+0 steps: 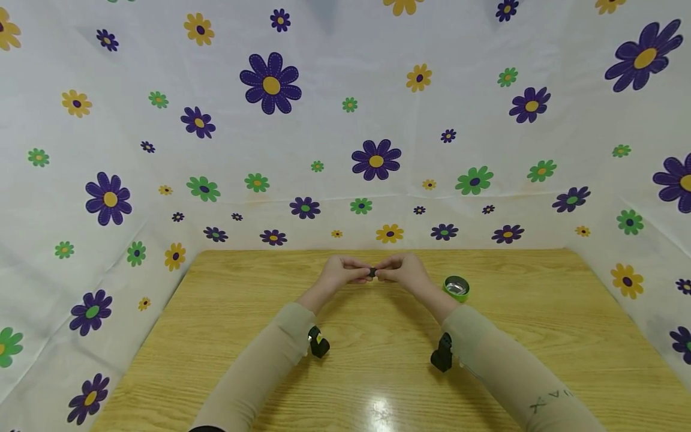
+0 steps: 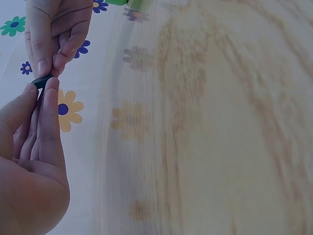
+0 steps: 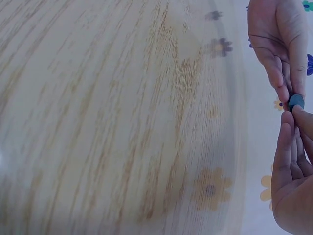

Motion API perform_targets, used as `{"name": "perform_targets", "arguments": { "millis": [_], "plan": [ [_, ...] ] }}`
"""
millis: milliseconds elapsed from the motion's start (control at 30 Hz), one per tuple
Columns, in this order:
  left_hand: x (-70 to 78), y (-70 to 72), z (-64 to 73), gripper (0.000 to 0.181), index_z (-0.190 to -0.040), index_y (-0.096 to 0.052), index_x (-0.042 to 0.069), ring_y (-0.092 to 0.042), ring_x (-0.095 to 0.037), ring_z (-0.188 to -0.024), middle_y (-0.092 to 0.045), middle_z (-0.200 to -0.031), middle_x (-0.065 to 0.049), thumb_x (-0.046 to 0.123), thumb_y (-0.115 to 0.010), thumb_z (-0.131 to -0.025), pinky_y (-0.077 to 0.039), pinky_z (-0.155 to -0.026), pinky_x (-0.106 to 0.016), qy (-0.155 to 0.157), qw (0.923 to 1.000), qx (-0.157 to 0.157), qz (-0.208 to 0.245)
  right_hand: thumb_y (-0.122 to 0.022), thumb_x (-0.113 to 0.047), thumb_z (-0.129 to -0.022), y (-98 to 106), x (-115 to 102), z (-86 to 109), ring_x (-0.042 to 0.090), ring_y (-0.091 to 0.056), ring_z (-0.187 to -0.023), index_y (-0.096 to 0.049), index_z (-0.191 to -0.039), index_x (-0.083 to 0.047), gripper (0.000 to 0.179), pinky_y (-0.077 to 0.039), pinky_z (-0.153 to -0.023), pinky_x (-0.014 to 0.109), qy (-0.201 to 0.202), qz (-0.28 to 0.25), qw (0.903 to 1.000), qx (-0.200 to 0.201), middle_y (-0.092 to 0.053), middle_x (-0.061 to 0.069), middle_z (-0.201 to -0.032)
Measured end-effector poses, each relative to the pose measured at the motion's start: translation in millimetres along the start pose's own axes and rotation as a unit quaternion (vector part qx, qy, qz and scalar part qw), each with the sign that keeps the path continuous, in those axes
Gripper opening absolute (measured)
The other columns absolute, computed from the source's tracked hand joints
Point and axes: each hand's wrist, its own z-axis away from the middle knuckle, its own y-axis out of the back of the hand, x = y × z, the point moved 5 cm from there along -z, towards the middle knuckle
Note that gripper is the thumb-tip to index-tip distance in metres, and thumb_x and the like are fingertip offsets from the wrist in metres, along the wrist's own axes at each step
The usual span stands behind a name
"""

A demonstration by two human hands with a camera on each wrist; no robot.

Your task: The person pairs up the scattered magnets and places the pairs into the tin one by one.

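Between the fingertips of both hands is a small, dark, rounded piece, dark green in the wrist views; its kind does not show. My left hand pinches its left side between thumb and fingers. From the other side my right hand pinches it in the same way. The left wrist view shows the dark piece edge-on, thin, with the fingertips meeting around it. A round, flat face of the dark piece shows in the right wrist view. Fingers cover part of it.
A small round tin, green outside and silvery inside, stands on the wooden table just right of my right hand. White cloth printed with flowers hangs behind the table and along both sides. A black wrist camera sits at each sleeve cuff.
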Motion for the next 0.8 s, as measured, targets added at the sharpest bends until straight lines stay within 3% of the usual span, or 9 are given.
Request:
{"name": "perform_targets", "arguments": {
  "millis": [300, 800],
  "plan": [
    [-1.2, -0.3, -0.1, 0.022, -0.116, -0.075, -0.012, -0.076, -0.007, -0.072, -0.082, -0.101, -0.021, 0.003, -0.072, -0.1, -0.068, -0.082, -0.031, 0.008, 0.9999, 0.002, -0.008, -0.075, -0.004, -0.099, 1.3, -1.1, 1.6, 0.013, -0.077, -0.086, -0.078, -0.114, 0.008, 0.019, -0.067, -0.091, 0.042, 0.002, -0.011, 0.9999, -0.001, -0.081, 0.021, -0.107],
    [3.3, -8.8, 2.1, 0.021, -0.116, -0.076, -0.009, -0.078, -0.01, -0.079, -0.081, -0.108, -0.022, 0.001, -0.075, -0.098, -0.066, -0.092, -0.04, 0.014, 0.9995, 0.0, -0.027, -0.075, -0.008, -0.1, 6.7, 3.8, 2.1, 0.01, -0.074, -0.084, -0.077, -0.114, 0.005, 0.02, -0.066, -0.09, 0.038, -0.014, -0.011, 0.9998, -0.001, -0.08, 0.019, -0.107]
  ]
}}
